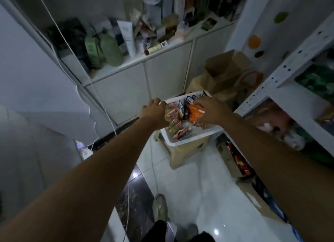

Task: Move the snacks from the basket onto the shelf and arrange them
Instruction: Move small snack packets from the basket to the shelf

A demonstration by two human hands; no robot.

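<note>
1 snack (196,113) in rt hand (212,113), basket (189,141), shelf (298,97)

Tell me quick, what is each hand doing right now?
Left hand: grips the red-and-green snack pack over the basket.
Right hand: grips the orange snack pack.
</note>
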